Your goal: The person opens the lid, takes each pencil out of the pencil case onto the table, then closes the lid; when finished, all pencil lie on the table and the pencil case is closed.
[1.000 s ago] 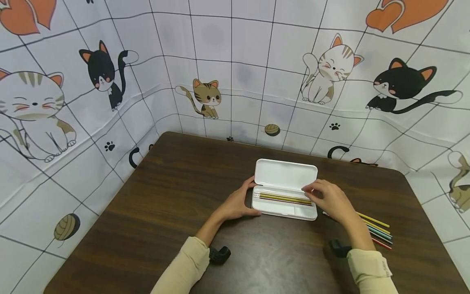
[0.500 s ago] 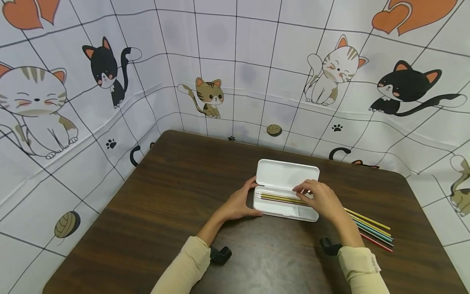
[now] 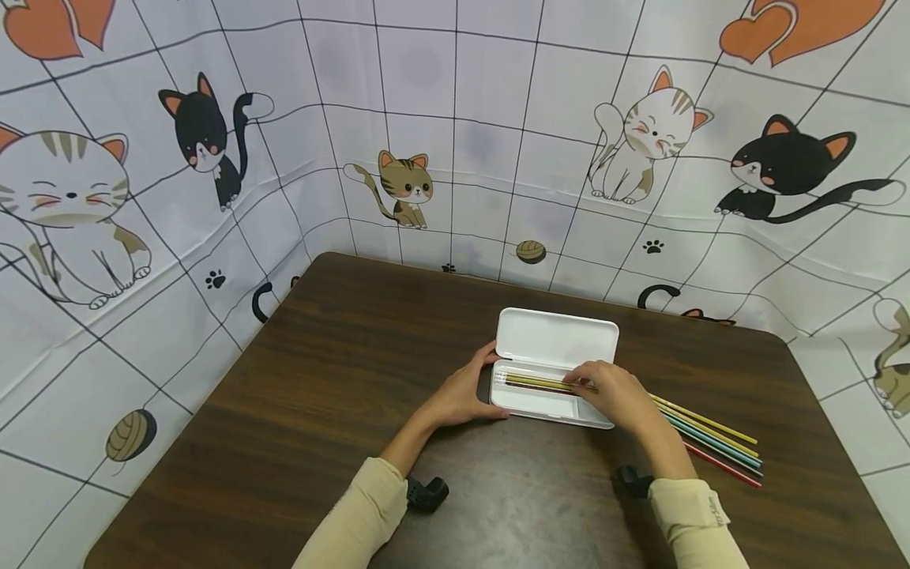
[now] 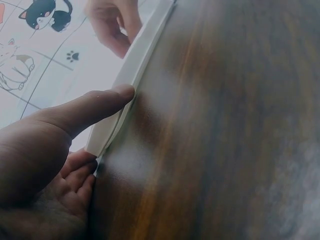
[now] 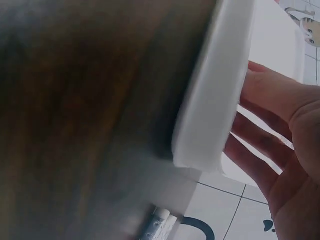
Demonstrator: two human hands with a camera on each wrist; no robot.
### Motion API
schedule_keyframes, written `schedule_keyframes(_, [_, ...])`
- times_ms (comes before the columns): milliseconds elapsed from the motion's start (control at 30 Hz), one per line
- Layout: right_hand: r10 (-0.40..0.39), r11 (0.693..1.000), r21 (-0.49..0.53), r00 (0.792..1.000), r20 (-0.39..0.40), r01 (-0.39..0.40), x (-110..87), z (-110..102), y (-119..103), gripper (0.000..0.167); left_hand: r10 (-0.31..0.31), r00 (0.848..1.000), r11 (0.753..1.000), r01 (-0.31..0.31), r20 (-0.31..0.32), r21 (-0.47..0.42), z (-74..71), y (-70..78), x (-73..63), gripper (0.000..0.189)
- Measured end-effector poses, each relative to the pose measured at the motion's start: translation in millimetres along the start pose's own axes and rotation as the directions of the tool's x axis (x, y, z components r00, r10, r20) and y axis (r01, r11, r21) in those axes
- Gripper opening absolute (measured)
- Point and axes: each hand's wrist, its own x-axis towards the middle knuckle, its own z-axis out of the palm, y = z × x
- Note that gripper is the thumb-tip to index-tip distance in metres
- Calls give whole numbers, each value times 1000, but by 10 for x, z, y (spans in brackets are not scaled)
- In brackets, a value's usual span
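Observation:
A white pencil case (image 3: pixel 540 405) lies open on the table, its lid (image 3: pixel 557 336) tipped back toward the wall. Several yellow and dark red pencils (image 3: pixel 529 382) lie lengthwise in its back compartment, white eraser ends to the left. My left hand (image 3: pixel 458 395) grips the case's left end; in the left wrist view the thumb (image 4: pixel 107 101) presses its front side while the fingers reach behind. Over the right half, my right hand (image 3: pixel 613 393) pinches the pencils with thumb and fingers. In the right wrist view the case wall (image 5: pixel 215 100) hides those fingertips.
Several loose pencils (image 3: pixel 718 446), yellow, teal, dark and red, lie side by side on the brown table (image 3: pixel 370 340), right of the case and partly behind the right forearm. A white curtain (image 3: pixel 476 95) with printed cats hangs along the table's back and sides.
My right hand has moved left along the case and then down, its fingertips coming together at the pencils. The left hand keeps its hold on the case's left end.

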Motion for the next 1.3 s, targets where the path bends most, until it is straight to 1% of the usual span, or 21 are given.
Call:
schedule_keyframes(167, [-34,999,-25,999,-38,33,6,27,-9,18,0,1000,1000,0,-4,0,-2,-1,4,118])
schedule_keyframes(433, [-8,1000,-24,999,-34,8,-6,26,-26,17,-8,1000,1000,8,1,0,5,15,-7,119])
schedule_keyframes(500, [-15,1000,-24,998,-54,14,-20,23,-30,17,-10,1000,1000,10,1,-2,5,21,-9,119])
schedule_keyframes(567, [-36,999,-26,995,-94,34,-42,4,-32,18,-12,1000,1000,12,3,-1,6,25,-14,119])
schedule_keyframes(667, [-74,997,-38,982,-175,69,-99,-82,-28,21,-7,1000,1000,7,11,-5,4,30,-16,118])
schedule_keyframes(767, [-82,996,-40,967,-240,74,-167,-229,-17,24,8,1000,1000,-8,3,-13,-1,25,-11,118])
schedule_keyframes(833, [-69,997,-41,964,-255,60,-207,-336,-1,26,10,1000,1000,-11,-5,-17,-10,22,-5,118])
schedule_keyframes(900, [-52,998,-37,966,-254,44,-253,-425,26,27,9,1000,1000,-10,-12,-15,-14,13,0,118])
schedule_keyframes(1000, [-33,999,-45,969,-244,23,-357,-518,91,26,5,1000,1000,-5,-9,-8,-11,6,3,119])
schedule_keyframes(1100, [-17,998,-64,967,-255,1,-519,-569,195,26,11,1000,1000,-11,-8,-3,7,-7,6,119])
schedule_keyframes(1200, [14,994,-101,962,-271,-43,-742,-613,335,27,9,1000,1000,-9,-5,-1,13,-8,6,119])
schedule_keyframes(1300, [62,987,-128,959,-277,-101,-1015,-667,479,29,8,1000,1000,-8,-3,-9,-1,10,3,118])
